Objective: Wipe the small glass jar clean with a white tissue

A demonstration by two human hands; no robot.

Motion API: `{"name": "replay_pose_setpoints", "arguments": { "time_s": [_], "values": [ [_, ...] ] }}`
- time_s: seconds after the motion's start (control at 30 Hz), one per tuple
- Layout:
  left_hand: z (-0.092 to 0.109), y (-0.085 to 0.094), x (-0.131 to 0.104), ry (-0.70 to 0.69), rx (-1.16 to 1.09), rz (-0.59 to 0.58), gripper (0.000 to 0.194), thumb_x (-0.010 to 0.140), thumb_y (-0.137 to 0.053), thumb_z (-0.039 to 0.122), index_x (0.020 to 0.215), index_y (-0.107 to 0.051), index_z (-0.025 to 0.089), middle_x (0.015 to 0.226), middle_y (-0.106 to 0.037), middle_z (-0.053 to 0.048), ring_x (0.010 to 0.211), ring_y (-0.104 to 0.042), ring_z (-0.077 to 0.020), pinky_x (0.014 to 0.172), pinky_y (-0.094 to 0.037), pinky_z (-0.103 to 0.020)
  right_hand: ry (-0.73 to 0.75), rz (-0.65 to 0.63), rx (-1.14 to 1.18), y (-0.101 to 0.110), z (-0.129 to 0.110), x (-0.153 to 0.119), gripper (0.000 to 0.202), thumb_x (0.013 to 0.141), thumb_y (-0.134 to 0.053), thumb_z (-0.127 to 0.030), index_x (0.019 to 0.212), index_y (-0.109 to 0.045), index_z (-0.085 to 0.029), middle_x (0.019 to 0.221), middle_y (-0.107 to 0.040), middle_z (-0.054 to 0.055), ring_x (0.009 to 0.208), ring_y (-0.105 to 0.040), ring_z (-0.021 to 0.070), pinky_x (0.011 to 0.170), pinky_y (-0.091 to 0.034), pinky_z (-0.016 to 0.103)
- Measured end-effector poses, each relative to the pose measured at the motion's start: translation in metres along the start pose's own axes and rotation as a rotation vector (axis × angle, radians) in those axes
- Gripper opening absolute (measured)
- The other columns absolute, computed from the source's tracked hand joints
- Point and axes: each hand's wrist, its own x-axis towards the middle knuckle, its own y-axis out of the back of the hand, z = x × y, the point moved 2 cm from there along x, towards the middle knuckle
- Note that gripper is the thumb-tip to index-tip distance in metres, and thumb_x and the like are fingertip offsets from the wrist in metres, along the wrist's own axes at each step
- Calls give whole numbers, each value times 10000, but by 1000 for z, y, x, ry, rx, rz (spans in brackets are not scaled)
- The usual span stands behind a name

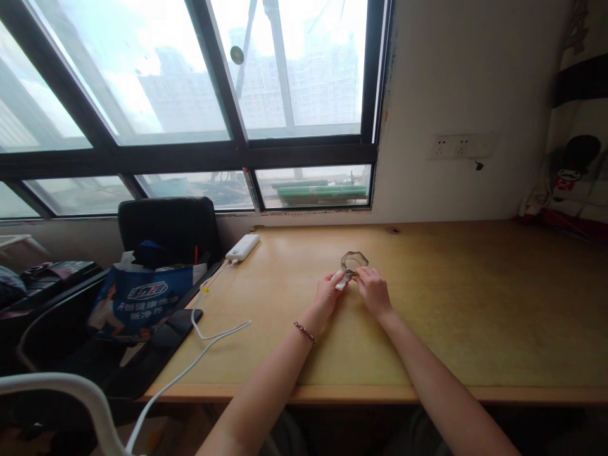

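Observation:
Over the middle of the wooden table (456, 304), a brownish see-through faceted dish, round like an ashtray (354, 259), is held up by my right hand (375, 291), whose fingers pinch its near rim. My left hand (327, 294), with a beaded bracelet on the wrist, is closed on a small white piece, perhaps tissue or cloth (341, 279), which touches or nearly touches the dish's near left side. The two hands are close together, and the fingertips partly cover the near edge of the dish.
A white power bank (242, 247) lies at the table's back left, its white cable (209, 345) running over the left edge. Beyond that edge stand a black chair (168, 221) and a blue bag (137, 304). A white curved tube (71, 383) shows at lower left.

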Motion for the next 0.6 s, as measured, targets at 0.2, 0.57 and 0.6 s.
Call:
{"name": "replay_pose_setpoints", "arguments": {
  "time_s": [0.2, 0.57, 0.6],
  "values": [
    [2, 2, -3, 124, 11, -61, 235, 632, -653, 208, 836, -595, 108, 820, -629, -84, 625, -586, -123, 584, -466, -232, -91, 36, -126, 7, 43, 10, 160, 768, -472, -156, 881, -578, -193, 888, -595, 81, 826, -487, 211, 708, -365, 307],
    [3, -5, -2, 126, -6, -132, 263, 625, -641, 244, 858, -590, 136, 680, -580, -28, 437, -436, -37, 338, -230, -133, -404, -228, -403, 62, 190, 43, 129, 767, -502, -186, 825, -608, -139, 943, -585, 129, 892, -509, 205, 732, -352, 284],
    [3, -6, -2, 129, -7, -140, 273, 616, -642, 234, 866, -590, 138, 697, -583, -31, 452, -445, -41, 341, -233, -134, -428, -233, -404, 66, 199, 45, 124, 762, -509, -180, 813, -610, -129, 941, -583, 138, 894, -511, 208, 735, -352, 285]
  ]
}}
